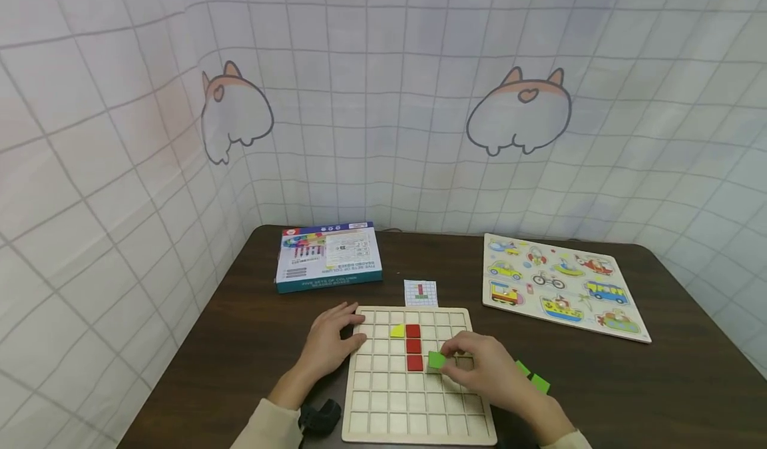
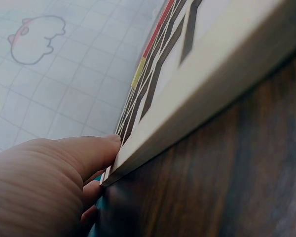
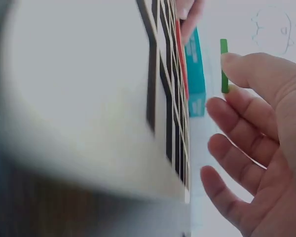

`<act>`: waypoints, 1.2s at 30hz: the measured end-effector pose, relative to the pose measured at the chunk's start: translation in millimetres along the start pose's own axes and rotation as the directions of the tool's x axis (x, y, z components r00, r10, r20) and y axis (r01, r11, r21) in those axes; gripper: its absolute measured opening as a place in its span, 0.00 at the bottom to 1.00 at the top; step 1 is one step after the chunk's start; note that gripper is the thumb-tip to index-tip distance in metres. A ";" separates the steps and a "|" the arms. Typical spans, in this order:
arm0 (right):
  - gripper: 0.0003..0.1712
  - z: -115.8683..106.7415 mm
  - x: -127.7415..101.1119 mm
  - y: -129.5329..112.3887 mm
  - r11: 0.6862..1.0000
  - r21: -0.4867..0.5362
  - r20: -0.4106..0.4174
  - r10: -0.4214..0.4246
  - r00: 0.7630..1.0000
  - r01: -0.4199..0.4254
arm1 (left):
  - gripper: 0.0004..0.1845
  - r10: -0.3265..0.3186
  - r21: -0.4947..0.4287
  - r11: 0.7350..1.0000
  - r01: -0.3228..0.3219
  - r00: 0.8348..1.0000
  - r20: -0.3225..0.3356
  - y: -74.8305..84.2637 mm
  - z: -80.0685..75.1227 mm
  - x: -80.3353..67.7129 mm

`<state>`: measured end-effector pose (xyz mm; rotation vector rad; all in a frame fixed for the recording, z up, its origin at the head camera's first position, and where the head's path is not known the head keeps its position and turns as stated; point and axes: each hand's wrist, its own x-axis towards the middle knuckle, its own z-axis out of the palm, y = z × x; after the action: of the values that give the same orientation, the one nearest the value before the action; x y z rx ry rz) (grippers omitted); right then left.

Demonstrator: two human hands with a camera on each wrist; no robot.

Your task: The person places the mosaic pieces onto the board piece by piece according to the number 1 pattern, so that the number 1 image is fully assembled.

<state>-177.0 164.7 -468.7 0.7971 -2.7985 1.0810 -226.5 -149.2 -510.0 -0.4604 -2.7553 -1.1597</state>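
Note:
A wooden grid board (image 1: 392, 439) lies in front of me. My left hand (image 1: 328, 341) rests at its upper left edge, thumb and fingers touching the rim. The thumb (image 2: 96, 153) lies along the rim in the left wrist view. Between thumb and index finger, my right hand (image 1: 479, 366) pinches a green square tile (image 1: 436, 360) above the grid, just right of the lowest red tile. It appears edge-on as a thin green tile (image 3: 224, 66) in the right wrist view. Three red square tiles (image 1: 413, 346) form a column, with a yellow tile (image 1: 398, 331) left of the top one.
Two more green tiles (image 1: 540, 383) lie right of the board, partly behind my right hand. A pattern card (image 1: 421, 294) sits beyond the board. Farther back are a boxed set (image 1: 329, 262) at left and a vehicle picture puzzle (image 1: 560, 286) at right. A black object (image 1: 321, 417) lies by my left wrist.

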 end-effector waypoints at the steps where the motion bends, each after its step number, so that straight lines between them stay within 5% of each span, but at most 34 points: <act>1: 0.06 1.5 0.9 -1.7 1.000 0.002 0.012 -0.001 1.000 0.001 | 0.19 0.001 -0.001 1.000 -0.001 1.000 0.000 0.1 0.0 0.1; 10: 0.06 20.4 11.8 -15.6 0.995 -0.080 0.072 -0.048 0.996 0.054 | 0.19 -0.009 -0.005 1.000 0.009 1.000 0.005 -0.5 0.5 -0.7; 20: 0.07 33.9 12.0 -21.4 0.987 -0.113 0.009 -0.117 0.993 0.117 | 0.19 -0.011 -0.006 1.000 0.011 1.000 0.009 1.2 -0.6 -0.4; 29: 0.09 39.1 12.9 -29.9 0.997 -0.062 0.092 -0.048 0.995 0.054 | 0.19 -0.021 0.001 1.000 0.021 1.000 0.008 1.6 -0.5 0.6; 36: 0.08 45.8 12.4 -27.2 0.985 -0.136 0.058 -0.096 0.994 0.103 | 0.19 -0.011 0.009 1.000 0.011 1.000 -0.002 0.8 -0.4 0.0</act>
<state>-168.1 112.9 -483.9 0.9498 -2.8032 0.8527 -226.3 -148.9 -509.3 -0.4434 -2.7637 -1.1487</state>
